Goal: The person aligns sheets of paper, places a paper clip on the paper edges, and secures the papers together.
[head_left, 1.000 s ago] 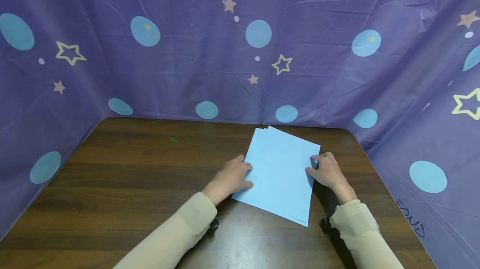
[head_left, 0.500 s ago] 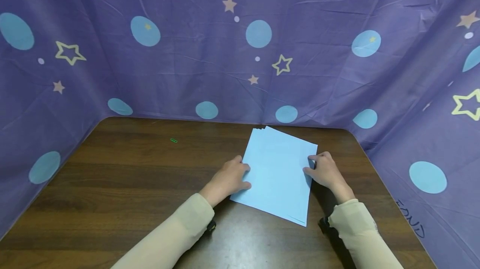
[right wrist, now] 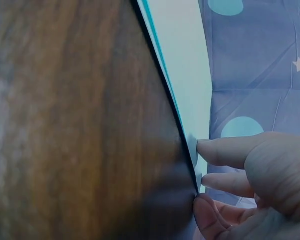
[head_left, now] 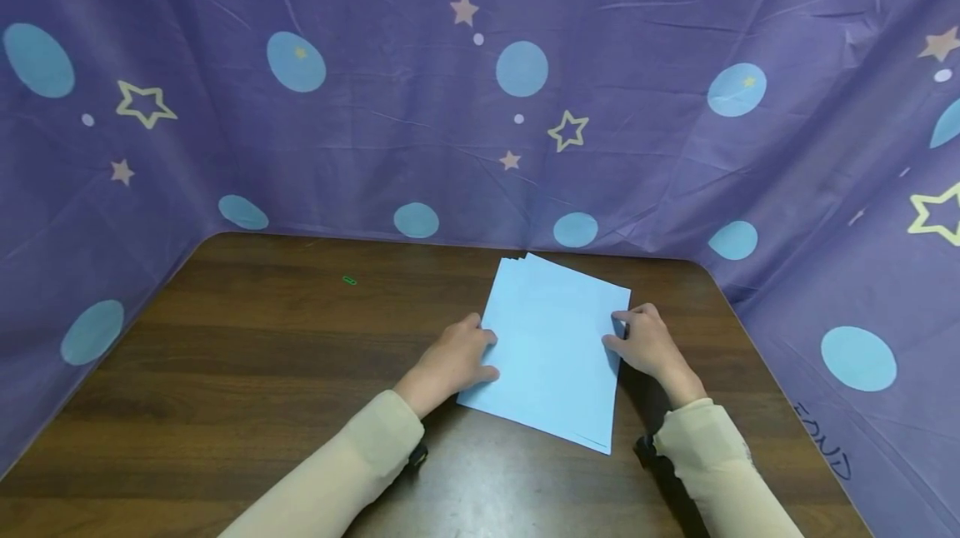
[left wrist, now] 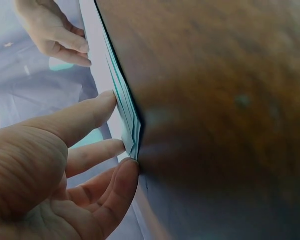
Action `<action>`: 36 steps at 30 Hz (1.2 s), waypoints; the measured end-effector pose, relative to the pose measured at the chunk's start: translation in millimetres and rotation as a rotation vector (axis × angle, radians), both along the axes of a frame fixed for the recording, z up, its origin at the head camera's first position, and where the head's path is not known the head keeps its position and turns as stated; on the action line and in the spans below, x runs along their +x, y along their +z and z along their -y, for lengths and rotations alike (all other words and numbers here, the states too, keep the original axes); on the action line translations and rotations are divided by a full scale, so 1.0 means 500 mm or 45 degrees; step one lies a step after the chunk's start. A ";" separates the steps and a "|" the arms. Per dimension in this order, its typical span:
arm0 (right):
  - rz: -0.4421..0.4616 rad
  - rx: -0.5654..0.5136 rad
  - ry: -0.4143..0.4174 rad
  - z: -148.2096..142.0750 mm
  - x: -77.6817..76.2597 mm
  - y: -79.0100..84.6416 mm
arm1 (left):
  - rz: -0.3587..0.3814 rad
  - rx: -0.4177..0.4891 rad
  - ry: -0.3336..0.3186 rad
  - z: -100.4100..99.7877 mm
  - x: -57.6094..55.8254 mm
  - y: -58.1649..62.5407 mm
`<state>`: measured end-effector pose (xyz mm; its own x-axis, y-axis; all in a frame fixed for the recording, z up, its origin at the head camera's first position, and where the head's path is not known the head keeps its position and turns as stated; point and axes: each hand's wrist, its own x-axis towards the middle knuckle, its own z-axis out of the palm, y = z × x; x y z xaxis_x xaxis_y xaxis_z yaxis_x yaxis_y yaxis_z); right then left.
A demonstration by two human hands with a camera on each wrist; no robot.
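A thin stack of light blue paper sheets [head_left: 551, 346] lies turned slightly askew on the brown table, its sheets not quite flush at the far left corner and near edge. My left hand [head_left: 450, 359] holds the stack's left side, thumb on the top sheet. In the left wrist view, several layered edges show between the thumb [left wrist: 97, 112] and the fingers curled at the rim. On the opposite side my right hand [head_left: 651, 346] grips the right edge. Its thumb [right wrist: 222, 150] presses the top face, while other fingertips [right wrist: 207, 212] sit at the edge in the right wrist view.
A small green paper clip [head_left: 349, 280] lies toward the back left of the wooden table [head_left: 247, 355]. Purple cloth [head_left: 360, 146] with stars and blue dots hangs behind the table and along both sides.
Both hands and the paper stack have shifted slightly to the left across the table. The hold on each side looks the same, and the paper clip stays in place.
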<state>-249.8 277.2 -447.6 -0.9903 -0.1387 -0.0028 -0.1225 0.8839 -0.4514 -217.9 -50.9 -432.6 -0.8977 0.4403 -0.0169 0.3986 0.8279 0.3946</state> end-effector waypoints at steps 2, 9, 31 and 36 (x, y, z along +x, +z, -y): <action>-0.002 -0.004 0.004 0.002 0.000 0.000 | 0.000 -0.002 0.002 0.002 0.001 0.000; -0.001 -0.021 0.001 0.009 -0.004 -0.001 | -0.004 -0.001 0.007 0.007 0.006 0.000; -0.070 -0.054 0.002 0.032 -0.014 -0.010 | -0.026 0.008 0.045 0.025 0.016 -0.004; -0.091 -0.058 0.000 0.041 -0.016 -0.011 | -0.026 0.019 0.063 0.029 0.020 -0.002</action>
